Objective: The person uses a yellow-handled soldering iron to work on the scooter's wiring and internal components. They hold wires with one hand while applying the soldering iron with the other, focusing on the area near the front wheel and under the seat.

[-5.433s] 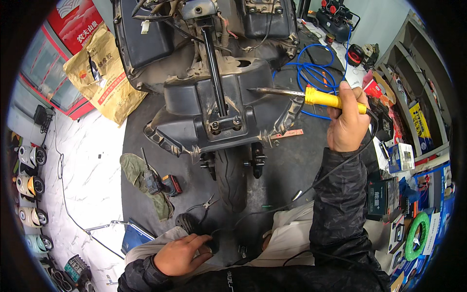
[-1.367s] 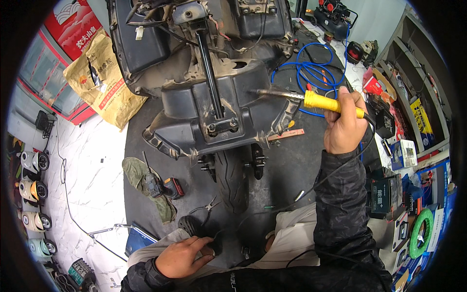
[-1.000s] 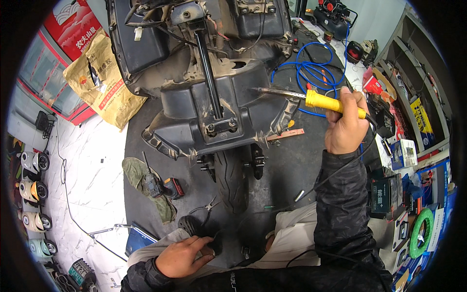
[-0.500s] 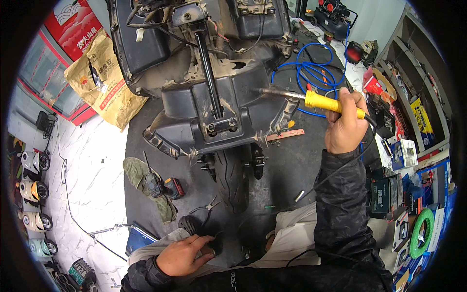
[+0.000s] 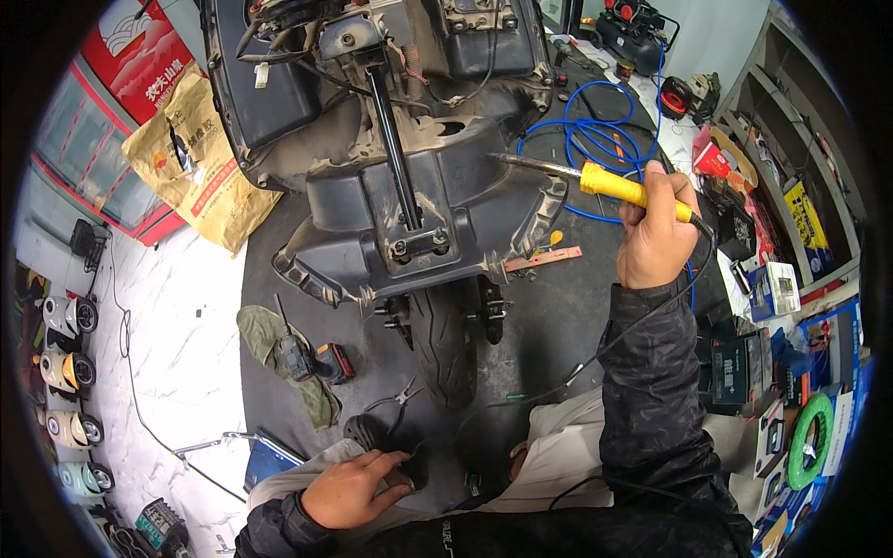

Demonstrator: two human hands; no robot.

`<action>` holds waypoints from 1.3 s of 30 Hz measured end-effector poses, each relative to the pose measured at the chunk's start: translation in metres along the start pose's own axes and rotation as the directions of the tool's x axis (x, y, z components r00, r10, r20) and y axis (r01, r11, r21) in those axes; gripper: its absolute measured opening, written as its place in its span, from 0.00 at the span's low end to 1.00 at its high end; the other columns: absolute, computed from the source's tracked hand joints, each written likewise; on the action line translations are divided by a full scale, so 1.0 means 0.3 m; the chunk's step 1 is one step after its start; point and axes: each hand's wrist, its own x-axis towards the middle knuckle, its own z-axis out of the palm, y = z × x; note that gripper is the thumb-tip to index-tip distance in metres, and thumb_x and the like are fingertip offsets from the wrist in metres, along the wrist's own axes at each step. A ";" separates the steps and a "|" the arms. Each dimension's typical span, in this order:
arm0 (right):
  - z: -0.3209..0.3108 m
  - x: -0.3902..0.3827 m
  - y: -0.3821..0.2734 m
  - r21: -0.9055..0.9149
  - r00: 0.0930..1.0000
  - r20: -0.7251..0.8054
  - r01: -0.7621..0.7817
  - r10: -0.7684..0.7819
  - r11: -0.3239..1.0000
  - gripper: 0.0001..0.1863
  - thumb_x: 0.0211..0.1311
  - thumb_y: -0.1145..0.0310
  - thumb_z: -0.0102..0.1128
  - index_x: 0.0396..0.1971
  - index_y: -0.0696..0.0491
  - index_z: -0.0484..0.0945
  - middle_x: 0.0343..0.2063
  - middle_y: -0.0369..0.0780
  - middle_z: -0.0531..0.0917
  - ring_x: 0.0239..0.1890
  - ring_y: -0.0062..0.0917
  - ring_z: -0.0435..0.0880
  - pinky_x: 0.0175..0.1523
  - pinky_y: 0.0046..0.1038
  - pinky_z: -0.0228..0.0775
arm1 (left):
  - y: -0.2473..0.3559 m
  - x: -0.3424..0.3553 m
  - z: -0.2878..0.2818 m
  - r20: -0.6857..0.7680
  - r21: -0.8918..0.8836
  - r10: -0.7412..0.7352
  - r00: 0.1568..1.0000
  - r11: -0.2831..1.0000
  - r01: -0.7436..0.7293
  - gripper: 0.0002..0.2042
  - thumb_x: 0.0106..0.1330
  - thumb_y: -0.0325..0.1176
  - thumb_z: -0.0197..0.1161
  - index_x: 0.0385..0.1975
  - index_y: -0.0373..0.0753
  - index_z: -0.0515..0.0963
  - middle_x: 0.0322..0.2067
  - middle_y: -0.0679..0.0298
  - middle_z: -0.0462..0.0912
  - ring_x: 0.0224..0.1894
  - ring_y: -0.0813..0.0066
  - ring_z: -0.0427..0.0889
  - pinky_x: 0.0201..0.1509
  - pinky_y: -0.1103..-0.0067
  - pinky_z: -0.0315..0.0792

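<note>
The right hand is closing firmly round the rear of the yellow handle, thumb lying along the top, and that's the soldering iron it's gripping! The tool is slanting over the upper right part of the black mat, its metal shaft pointing left and its dark tip meeting the right side of the black front panel in view; whether it's actually touching, I can't tell.

How's it handling? It's looking light, a one-hand tool, stiff from end to end, and the ridged yellow grip is promising little slipping. The shaft may well be hot, so the place for taking hold is behind the flared collar, right where these fingers are sitting. The narrow tip is probably the delicate part, and the soft black cord, trailing from the back down along the sleeve, could be tugging a little. The panel is appearing like thin, fairly rigid plastic, the sort that might be softening under heat.

Down near the mat's lower edge, the left hand is resting by the left knee, fingers loosely bending; its underside is hiding, so I can't say whether it's holding anything. Just above, pliers are lying on the mat, while toward its left edge a cordless drill is lying across a green cloth.
</note>
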 end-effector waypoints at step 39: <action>-0.019 -0.003 0.005 -0.006 1.000 -0.002 0.025 -0.025 1.000 0.17 0.77 0.66 0.68 0.28 0.50 0.72 0.21 0.33 0.75 0.20 0.14 0.71 0.27 0.20 0.62 | -0.002 -0.013 0.005 0.000 0.002 -0.011 1.000 1.000 0.011 0.24 0.76 0.42 0.69 0.66 0.37 0.78 0.49 0.52 0.88 0.47 0.48 0.90 0.51 0.63 0.84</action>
